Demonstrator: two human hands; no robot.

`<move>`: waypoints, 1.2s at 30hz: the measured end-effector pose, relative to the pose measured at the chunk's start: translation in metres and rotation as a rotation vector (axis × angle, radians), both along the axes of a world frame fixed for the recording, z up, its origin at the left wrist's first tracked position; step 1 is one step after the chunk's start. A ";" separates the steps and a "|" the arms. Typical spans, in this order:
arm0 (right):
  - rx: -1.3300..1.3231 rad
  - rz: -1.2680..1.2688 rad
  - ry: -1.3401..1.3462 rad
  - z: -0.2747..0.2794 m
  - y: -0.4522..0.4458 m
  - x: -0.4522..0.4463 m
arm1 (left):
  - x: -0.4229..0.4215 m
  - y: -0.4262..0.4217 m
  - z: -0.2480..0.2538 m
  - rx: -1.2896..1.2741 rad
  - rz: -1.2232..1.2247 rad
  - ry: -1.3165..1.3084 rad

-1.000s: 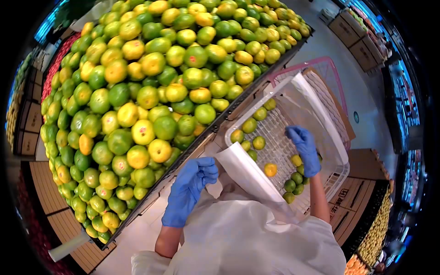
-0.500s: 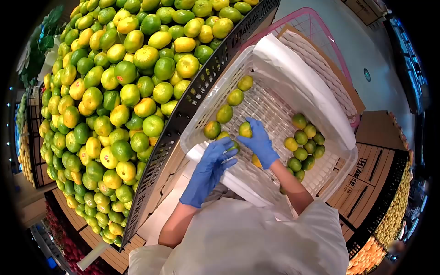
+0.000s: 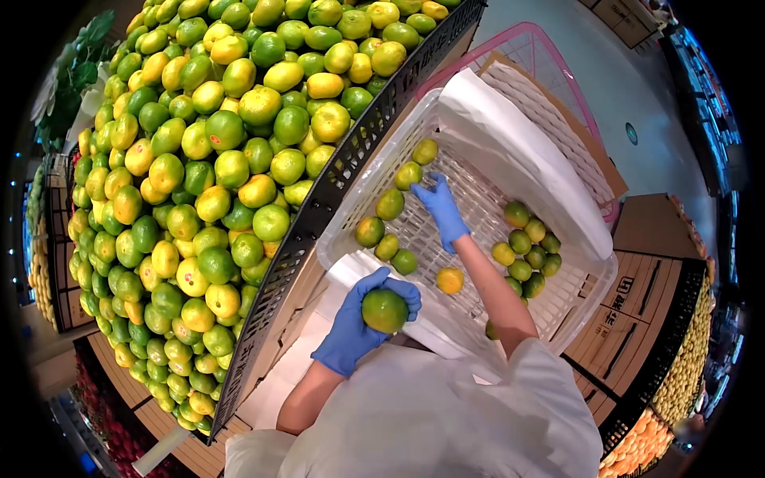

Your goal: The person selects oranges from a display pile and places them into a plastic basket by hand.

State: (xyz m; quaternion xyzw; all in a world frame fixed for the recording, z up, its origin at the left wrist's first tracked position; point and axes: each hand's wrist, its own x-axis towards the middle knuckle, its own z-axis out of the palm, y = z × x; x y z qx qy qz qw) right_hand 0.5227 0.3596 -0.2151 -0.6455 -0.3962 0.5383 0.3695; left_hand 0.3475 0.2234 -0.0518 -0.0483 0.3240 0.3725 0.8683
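Note:
A large, mostly green tangerine [image 3: 384, 311] rests in my left hand [image 3: 351, 323], with the blue-gloved fingers wrapped round it close to my body. Inside the white crate [image 3: 586, 299], my right hand [image 3: 442, 211], also in a blue glove, reaches out with fingers apart and nothing in them. Its fingertips are beside a green-yellow tangerine [image 3: 409, 175] in a row along the crate's left wall; I cannot tell whether they touch. An orange-yellow tangerine [image 3: 450, 280] lies below my right forearm, and a cluster of tangerines [image 3: 535, 260] sits on the crate's right side.
A big heap of green and yellow tangerines [image 3: 215, 203] rises at the left behind a black slotted panel [image 3: 319, 211]. White padding [image 3: 510, 135] hangs over the crate's far side, by a pink basket [image 3: 550, 48]. Cardboard boxes [image 3: 629, 311] stand at the right.
My left hand has come back toward my body and now has a tangerine in it. My right hand, earlier around a tangerine, has moved farther into the crate and its fingers are empty.

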 end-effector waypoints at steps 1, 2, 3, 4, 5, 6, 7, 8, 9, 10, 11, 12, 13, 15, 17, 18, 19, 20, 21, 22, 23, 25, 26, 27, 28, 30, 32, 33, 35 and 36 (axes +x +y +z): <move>0.131 -0.077 0.084 -0.029 0.015 -0.014 | -0.005 0.000 0.009 -0.036 0.063 -0.080; 0.262 -0.156 0.167 -0.049 0.026 -0.024 | -0.010 -0.001 0.009 -0.038 0.070 -0.070; 0.259 -0.151 0.175 -0.059 0.033 -0.030 | -0.015 -0.004 0.009 -0.068 0.089 -0.065; 0.277 -0.147 -0.069 -0.065 0.039 -0.034 | -0.020 -0.008 0.009 -0.098 0.107 -0.061; 0.296 -0.141 -0.315 -0.069 0.043 -0.037 | -0.024 -0.012 0.006 -0.051 0.080 -0.033; 0.300 -0.134 -0.310 -0.067 0.044 -0.038 | -0.024 -0.011 0.011 -0.048 0.088 -0.030; 0.285 -0.148 -0.248 -0.065 0.043 -0.037 | -0.022 -0.011 0.019 -0.015 0.061 0.087; 0.271 -0.162 -0.188 -0.062 0.041 -0.035 | -0.020 -0.010 0.024 0.018 0.035 0.202; 0.283 -0.174 -0.024 -0.051 0.038 -0.033 | -0.019 -0.010 0.024 0.022 0.044 0.202; 0.287 -0.166 -0.023 -0.046 0.034 -0.030 | -0.017 -0.009 0.023 0.020 0.048 0.169; 0.224 -0.181 0.104 -0.042 0.031 -0.027 | -0.015 -0.007 0.022 0.017 0.051 0.135; 0.158 -0.197 0.228 -0.040 0.029 -0.021 | -0.014 -0.006 0.020 0.019 0.055 0.133; 0.083 -0.136 0.256 -0.046 0.029 -0.011 | -0.013 -0.004 0.018 0.033 0.008 0.130; 0.038 -0.124 0.430 -0.032 0.013 0.009 | -0.009 0.002 0.019 0.050 -0.046 0.123; -0.008 -0.113 0.602 0.015 -0.008 0.020 | -0.003 0.008 0.022 0.108 -0.096 0.077; -0.018 -0.025 0.693 0.040 -0.020 0.025 | 0.000 0.011 0.021 0.105 -0.098 0.071; -0.029 0.063 0.783 0.060 -0.033 0.030 | 0.004 0.014 0.018 0.130 -0.095 0.070; -0.033 0.057 0.778 0.073 -0.046 0.034 | 0.008 0.016 0.015 0.155 -0.094 0.069; -0.052 0.141 0.817 0.085 -0.059 0.037 | 0.013 0.017 0.013 0.153 -0.082 0.115; -0.070 0.225 0.856 0.096 -0.068 0.039 | 0.018 0.020 0.011 0.151 -0.085 0.111; -0.070 0.222 0.853 0.110 -0.073 0.039 | 0.022 0.025 0.009 0.070 -0.127 0.157; -0.060 0.442 0.672 0.131 -0.076 0.036 | 0.025 0.028 0.000 -0.015 -0.189 0.165; -0.059 0.442 0.671 0.128 -0.069 0.040 | 0.024 0.028 0.000 -0.013 -0.189 0.164; -0.038 0.511 0.650 0.121 -0.057 0.045 | 0.022 0.028 0.000 -0.003 -0.191 0.159; -0.017 0.583 0.629 0.118 -0.045 0.047 | 0.021 0.029 0.000 0.006 -0.191 0.155; 0.003 0.306 0.511 0.099 -0.019 0.042 | 0.019 0.028 0.000 0.006 -0.157 0.138; 0.048 0.120 0.207 0.050 0.011 0.039 | 0.017 0.027 0.005 -0.002 -0.115 0.127; 0.124 0.055 0.047 0.029 0.022 0.037 | 0.015 0.029 0.016 0.084 -0.091 0.171; 0.329 -0.003 -0.268 -0.032 0.046 0.030 | 0.011 0.032 0.031 0.165 -0.044 0.233; 0.538 -0.084 -0.589 -0.049 0.056 0.026 | 0.008 0.033 0.036 0.227 -0.050 0.291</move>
